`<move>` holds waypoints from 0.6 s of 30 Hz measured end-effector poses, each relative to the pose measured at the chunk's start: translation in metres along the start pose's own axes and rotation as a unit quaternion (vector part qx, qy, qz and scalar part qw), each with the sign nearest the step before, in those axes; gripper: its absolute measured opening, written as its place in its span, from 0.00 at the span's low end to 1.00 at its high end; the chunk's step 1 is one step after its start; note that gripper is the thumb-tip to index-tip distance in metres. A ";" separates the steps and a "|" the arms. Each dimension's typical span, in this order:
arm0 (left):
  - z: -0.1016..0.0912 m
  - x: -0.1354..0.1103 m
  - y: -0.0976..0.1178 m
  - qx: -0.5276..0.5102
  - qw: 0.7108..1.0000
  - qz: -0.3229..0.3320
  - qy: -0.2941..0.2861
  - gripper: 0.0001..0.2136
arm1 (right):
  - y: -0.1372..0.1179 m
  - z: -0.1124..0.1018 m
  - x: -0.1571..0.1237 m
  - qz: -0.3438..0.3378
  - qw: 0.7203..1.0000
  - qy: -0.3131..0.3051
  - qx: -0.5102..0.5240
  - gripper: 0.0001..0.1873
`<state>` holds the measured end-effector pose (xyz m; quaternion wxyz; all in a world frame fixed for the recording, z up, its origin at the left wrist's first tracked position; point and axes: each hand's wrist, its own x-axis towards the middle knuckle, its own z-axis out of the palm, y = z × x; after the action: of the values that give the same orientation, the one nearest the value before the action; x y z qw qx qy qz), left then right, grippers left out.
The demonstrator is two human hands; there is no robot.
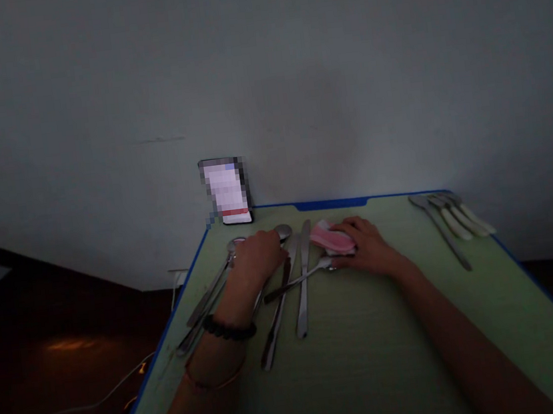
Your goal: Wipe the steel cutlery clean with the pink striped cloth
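Note:
My right hand (pixel 368 247) is closed around a folded pink and white cloth (pixel 331 238), its thumb beside the head of a fork (pixel 324 263). The fork's handle lies across two table knives (pixel 305 291). My left hand (pixel 258 257), wearing a black bead bracelet, is curled over the cutlery on the left; its fingertips are hidden, so what it grips does not show. A spoon's bowl (pixel 283 231) sticks out just past its knuckles. More spoons (pixel 207 301) lie left of that wrist, partly covered by it.
A lit phone (pixel 227 191) leans against the wall at the table's back left corner. At the right edge lie several pieces of cutlery with pale handles (pixel 460 221) and a dark spoon (pixel 444 237). The green table (pixel 375 356) has a blue rim.

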<state>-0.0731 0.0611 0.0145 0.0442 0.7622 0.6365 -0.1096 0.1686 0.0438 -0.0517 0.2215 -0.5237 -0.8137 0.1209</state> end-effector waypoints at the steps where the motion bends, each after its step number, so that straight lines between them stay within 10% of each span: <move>1: -0.002 -0.001 0.000 -0.002 1.000 0.001 0.000 0.14 | 0.001 -0.003 0.000 -0.015 1.000 -0.020 0.005 0.42; 18: -0.002 0.008 -0.023 -0.045 0.998 -0.016 -0.047 0.14 | 0.003 0.010 0.005 0.001 0.998 0.058 0.000 0.26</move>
<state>-0.0937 0.0737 0.0158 0.1071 0.7429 0.6503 -0.1173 0.1642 0.0501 -0.0606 0.2682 -0.5305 -0.7990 0.0909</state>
